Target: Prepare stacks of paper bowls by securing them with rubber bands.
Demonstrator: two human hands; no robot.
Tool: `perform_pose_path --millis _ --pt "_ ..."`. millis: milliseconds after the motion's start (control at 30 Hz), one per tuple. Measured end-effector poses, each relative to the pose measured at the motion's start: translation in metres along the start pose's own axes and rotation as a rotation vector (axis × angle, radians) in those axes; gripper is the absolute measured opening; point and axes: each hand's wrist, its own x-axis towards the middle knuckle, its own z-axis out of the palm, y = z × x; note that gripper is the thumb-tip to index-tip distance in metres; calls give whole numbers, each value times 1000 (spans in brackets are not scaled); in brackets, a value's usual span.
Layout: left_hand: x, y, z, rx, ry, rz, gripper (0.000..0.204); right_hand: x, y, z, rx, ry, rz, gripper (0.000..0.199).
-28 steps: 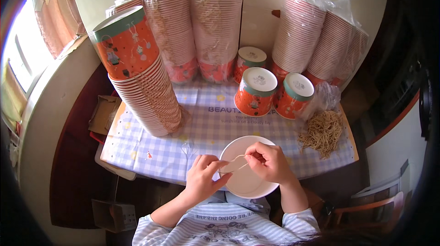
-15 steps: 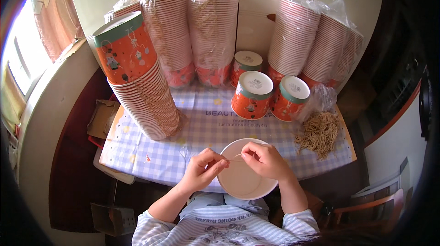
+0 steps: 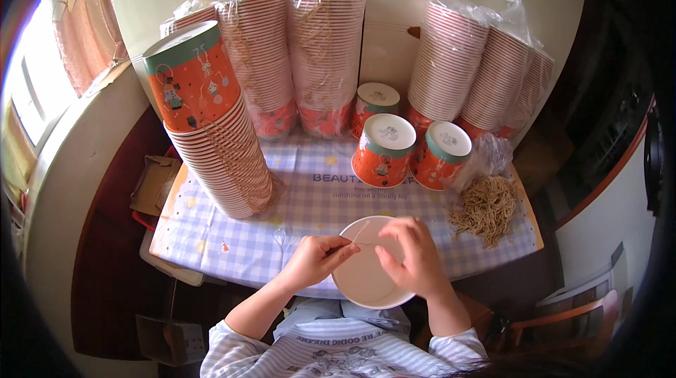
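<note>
A white paper bucket [image 3: 373, 276] rests at the table's front edge by my lap, its mouth facing up toward me. Over its left rim, my left hand [image 3: 315, 260] pinches a thin pale string [image 3: 362, 231] between thumb and forefinger. One end of the string sticks up past the fingertips, and another length stretches to the right across the bucket's mouth. My right hand [image 3: 412, 257] hovers above the bucket's right side, thumb and fingers apart and slightly blurred. Nothing shows in its grasp.
A tan heap of strings [image 3: 486, 212] lies at right beside a crumpled clear bag [image 3: 493, 154]. Upside-down orange buckets [image 3: 384, 160] stand mid-table. A tall leaning bucket stack [image 3: 218, 149] is at left; plastic-wrapped stacks [image 3: 326, 47] line the back. Checked cloth [image 3: 303, 202] covers the table.
My right hand has opened from its pinch on the string and shifted slightly right. My left hand keeps its pinch, and a string end now points upward from it.
</note>
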Motion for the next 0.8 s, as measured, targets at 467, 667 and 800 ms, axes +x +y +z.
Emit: perform_pose_path --millis 467,667,800 --pt "-1 2 -2 -199 -152 -58 29 -40 9 17 -254 -120 -57 22" --pt "-1 5 0 -316 -210 -32 26 -23 1 23 34 -188 56 25" --pt "-2 10 -2 -401 -256 -11 23 -14 12 34 108 -187 9 21"
